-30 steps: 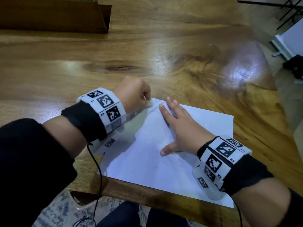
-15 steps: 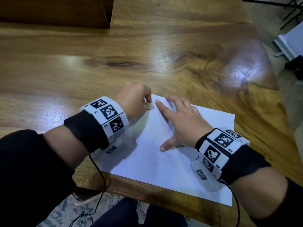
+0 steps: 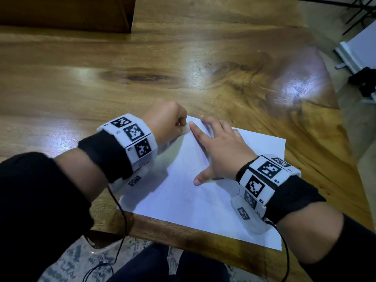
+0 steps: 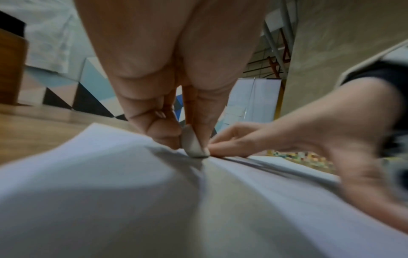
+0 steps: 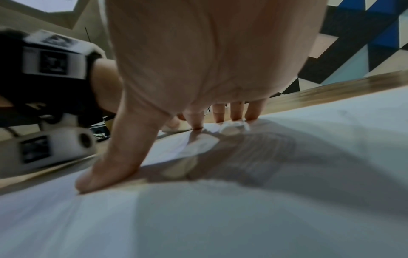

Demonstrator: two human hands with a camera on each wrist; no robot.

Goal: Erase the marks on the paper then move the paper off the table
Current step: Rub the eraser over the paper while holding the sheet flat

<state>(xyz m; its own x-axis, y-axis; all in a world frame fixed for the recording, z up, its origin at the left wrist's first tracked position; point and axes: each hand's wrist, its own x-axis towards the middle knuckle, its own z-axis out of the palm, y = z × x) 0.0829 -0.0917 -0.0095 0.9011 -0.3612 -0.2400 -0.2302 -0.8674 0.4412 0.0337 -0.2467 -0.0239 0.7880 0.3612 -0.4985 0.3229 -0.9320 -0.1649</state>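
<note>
A white sheet of paper [image 3: 203, 200] lies on the wooden table [image 3: 183, 68] at its near edge, with faint pencil marks barely showing. My left hand [image 3: 166, 123] pinches a small grey-white eraser [image 4: 192, 143] between thumb and fingers and presses it on the paper's far left corner. My right hand [image 3: 217, 147] lies flat on the paper [image 5: 243, 218] with its fingers spread, the fingertips [image 5: 251, 115] pressing near the far edge right beside the eraser [image 3: 186, 130]. The paper [image 4: 110, 192] bulges a little between the hands.
A dark wooden box [image 3: 67, 13] stands at the table's far left. The table edge [image 3: 183, 237] runs just under the paper's near side, with my legs and a patterned rug below. A white board and black stands sit on the floor at the right [image 3: 358, 55].
My left hand has rubbed the eraser back and forth by the paper's far left corner. The right hand has slid a little toward that corner, still flat on the sheet.
</note>
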